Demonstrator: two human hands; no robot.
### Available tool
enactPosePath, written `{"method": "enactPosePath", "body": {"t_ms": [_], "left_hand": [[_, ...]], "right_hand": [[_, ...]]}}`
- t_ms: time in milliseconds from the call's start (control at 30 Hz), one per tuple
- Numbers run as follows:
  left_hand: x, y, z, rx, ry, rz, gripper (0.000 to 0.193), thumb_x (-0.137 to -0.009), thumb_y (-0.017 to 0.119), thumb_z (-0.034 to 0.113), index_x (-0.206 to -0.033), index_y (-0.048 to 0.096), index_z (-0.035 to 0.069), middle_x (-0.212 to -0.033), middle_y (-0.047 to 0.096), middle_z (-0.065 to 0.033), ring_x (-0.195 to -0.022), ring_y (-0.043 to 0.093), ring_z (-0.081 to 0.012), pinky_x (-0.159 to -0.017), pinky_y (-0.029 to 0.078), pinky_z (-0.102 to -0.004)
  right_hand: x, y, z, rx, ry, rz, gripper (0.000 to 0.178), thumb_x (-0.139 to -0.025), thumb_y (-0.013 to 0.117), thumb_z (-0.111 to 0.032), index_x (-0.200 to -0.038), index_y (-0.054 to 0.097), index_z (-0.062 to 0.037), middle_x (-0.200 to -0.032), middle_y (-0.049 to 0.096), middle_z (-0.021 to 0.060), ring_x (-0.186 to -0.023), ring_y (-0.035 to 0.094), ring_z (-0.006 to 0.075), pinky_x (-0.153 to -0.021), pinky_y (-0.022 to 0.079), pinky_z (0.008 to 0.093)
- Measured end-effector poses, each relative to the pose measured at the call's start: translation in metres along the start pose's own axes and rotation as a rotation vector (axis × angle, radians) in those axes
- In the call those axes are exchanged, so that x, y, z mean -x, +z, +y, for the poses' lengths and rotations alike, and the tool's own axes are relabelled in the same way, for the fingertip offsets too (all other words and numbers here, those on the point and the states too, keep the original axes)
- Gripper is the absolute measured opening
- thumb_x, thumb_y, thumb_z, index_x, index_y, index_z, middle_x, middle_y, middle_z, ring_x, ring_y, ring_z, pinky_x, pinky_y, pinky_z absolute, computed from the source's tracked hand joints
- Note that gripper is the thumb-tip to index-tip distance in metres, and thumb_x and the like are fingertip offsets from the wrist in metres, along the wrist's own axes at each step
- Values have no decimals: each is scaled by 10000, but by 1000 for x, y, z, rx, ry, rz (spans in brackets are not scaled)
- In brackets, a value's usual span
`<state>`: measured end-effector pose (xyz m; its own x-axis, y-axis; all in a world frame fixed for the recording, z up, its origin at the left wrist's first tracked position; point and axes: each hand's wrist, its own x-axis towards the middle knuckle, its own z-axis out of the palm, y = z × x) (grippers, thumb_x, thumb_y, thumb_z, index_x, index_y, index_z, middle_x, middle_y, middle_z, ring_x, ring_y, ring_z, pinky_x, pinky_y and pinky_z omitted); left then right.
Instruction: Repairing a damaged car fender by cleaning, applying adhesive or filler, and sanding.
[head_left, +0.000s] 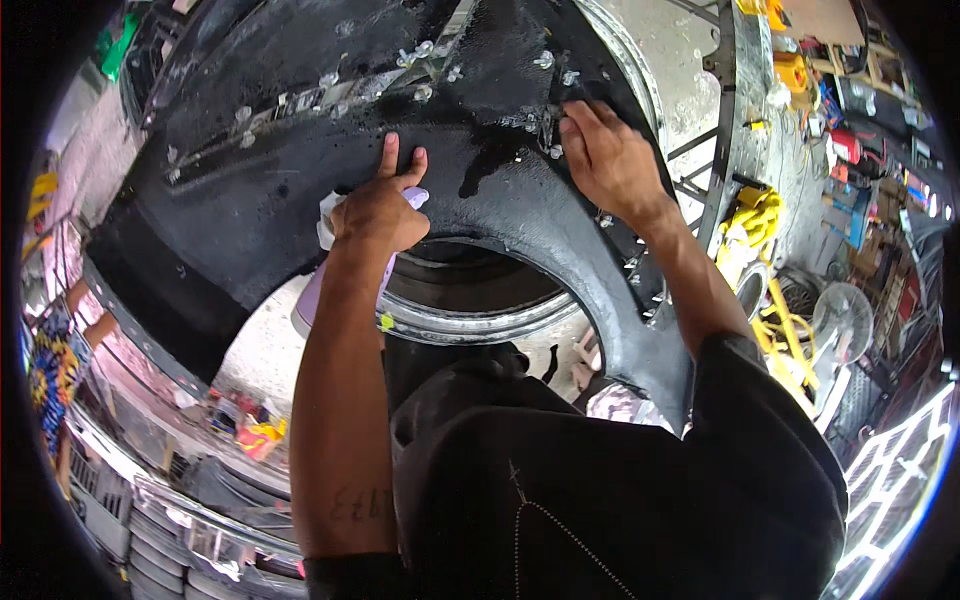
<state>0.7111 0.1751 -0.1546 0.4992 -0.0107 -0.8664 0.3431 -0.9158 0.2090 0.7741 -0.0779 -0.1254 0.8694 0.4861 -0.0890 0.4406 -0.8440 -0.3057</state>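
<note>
My left hand is wrapped around a purple spray bottle, with a white and lilac head showing beside the fingers. Two of its fingers stretch out over a large black fender-shaped panel. On the panel's right part, my right hand reaches down beside a row of small wing nuts. Its fingers are curled together at the panel's seam; whatever they grip is hidden. Wet, shiny patches spread over the black surface between the hands. More wing nuts run along a slanted seam on the far side.
Beneath the panel's arch lies a round metal-rimmed ring. A dark metal frame stands to the right. Beyond it are a yellow bundle, a round fan and cluttered shelves. Another person in a patterned garment is at the left edge.
</note>
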Motion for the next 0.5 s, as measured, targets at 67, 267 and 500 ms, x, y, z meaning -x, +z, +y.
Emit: {"method": "enactPosePath", "body": {"t_ms": [67,267,500], "left_hand": [[3,1,-3,0,-7,25,887,-727,520,141,-1508,225,440,-1623,-16,88,-1350,447,-278,-1073,410,-425],[0,6,-10,26,4,29,891,-729,522,133,-1506,221,448,-1624,-13,89,-1329,473,-287,-1083,404,-427],[3,2,-4,23,-29,-18,910,-719,513,120,-1497,208,481,-1615,-44,119,-1326,480,-272,-1082,406,-423]], "right_hand": [[-8,-9,1,81,19,-55,191,-932,566,-165,-1109,609,-108,-981,671,144,-826,655,384,-711,544,450],[-25,-14,10,-6,-238,-110,188,-870,660,-178,-1046,695,-124,-921,688,111,-766,666,339,-673,556,391],[-18,3,12,61,-287,-8,128,-826,699,-143,-950,723,-125,-743,645,75,-651,650,275,-574,539,366]]}}
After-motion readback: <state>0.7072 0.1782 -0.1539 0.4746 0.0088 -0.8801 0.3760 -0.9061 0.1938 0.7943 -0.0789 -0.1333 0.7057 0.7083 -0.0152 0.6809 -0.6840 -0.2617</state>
